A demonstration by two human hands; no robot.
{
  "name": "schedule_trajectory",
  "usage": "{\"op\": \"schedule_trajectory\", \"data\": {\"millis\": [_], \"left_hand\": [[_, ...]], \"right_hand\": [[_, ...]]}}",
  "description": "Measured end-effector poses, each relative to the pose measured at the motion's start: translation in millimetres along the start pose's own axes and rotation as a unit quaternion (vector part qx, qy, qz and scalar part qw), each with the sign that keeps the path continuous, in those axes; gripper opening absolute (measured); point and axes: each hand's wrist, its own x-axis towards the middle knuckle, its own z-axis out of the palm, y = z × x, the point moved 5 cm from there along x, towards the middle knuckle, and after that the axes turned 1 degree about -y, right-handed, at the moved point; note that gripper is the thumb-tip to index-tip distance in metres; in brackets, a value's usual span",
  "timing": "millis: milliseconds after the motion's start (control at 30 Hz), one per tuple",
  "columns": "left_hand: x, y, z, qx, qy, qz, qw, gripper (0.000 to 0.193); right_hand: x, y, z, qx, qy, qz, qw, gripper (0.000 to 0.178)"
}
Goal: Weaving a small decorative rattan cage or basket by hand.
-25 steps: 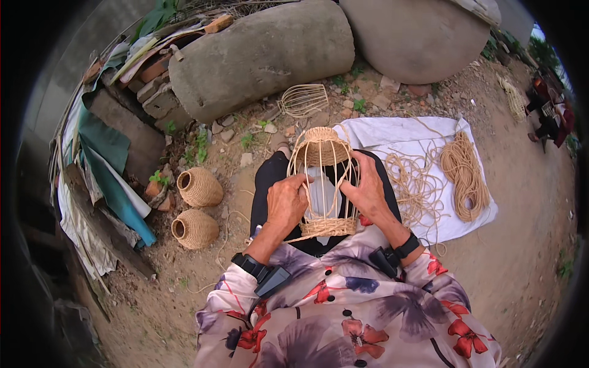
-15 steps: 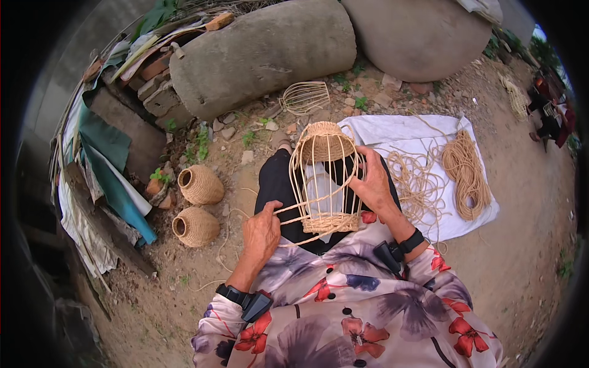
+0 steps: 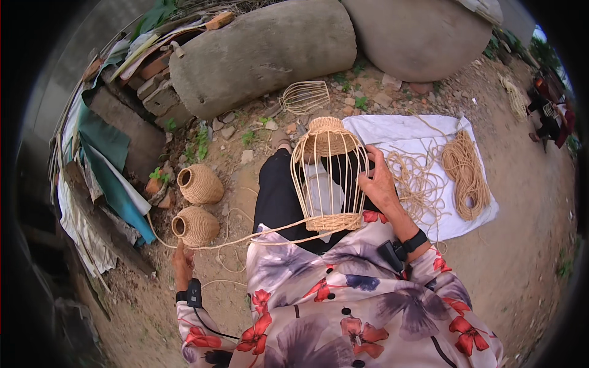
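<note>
On my lap stands a half-woven basket frame (image 3: 331, 172), with bare pale ribs between a woven band at each end. Its right-hand ribs are gripped by my right hand (image 3: 380, 185), thumb inside the bend of the fingers. Well out to the left, beside the lower woven pot, my left hand (image 3: 183, 265) is closed on a tan cord (image 3: 245, 238) that runs taut back to the basket's near band. A second strand of cord lies just under it across my shirt. The left fingertips are small and partly hidden.
Two finished woven pots (image 3: 200, 184) lie on the dirt at left. A white sack (image 3: 491, 211) at right carries loose cord and a coiled hank (image 3: 467, 175). Another bare rib frame (image 3: 305, 98) lies near a concrete cylinder (image 3: 264, 55). A person (image 3: 546, 110) is at far right.
My left hand has moved from beside the basket out to the left, drawing the cord long and straight. The basket has turned slightly upright; my right hand stays on its ribs.
</note>
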Motion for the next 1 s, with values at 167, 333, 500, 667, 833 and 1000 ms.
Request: {"op": "schedule_trajectory", "data": {"millis": [167, 333, 500, 667, 833, 1000], "left_hand": [[-59, 78, 33, 0.064, -0.048, 0.199, 0.977, 0.034], [-154, 128, 160, 0.112, -0.299, 0.188, 0.929, 0.034], [-203, 105, 234, 0.033, -0.462, -0.049, 0.885, 0.044], [-201, 105, 251, -0.071, -0.402, -0.007, 0.913, 0.031], [-214, 154, 273, 0.1, -0.345, 0.418, 0.834, 0.016], [-218, 166, 301, 0.183, -0.305, 0.454, 0.817, 0.019]], "right_hand": [[-2, -24, -4, -0.164, -0.09, -0.067, 0.98, 0.065], [-6, -68, -7, -0.172, 0.055, -0.202, 0.963, 0.062], [-21, -117, 50, -0.304, 0.035, -0.309, 0.9, 0.062], [-15, -104, 59, -0.3, 0.043, -0.292, 0.907, 0.059], [-14, -92, 47, -0.224, 0.048, -0.262, 0.937, 0.055], [-8, -76, 36, -0.156, 0.051, -0.256, 0.953, 0.054]]}}
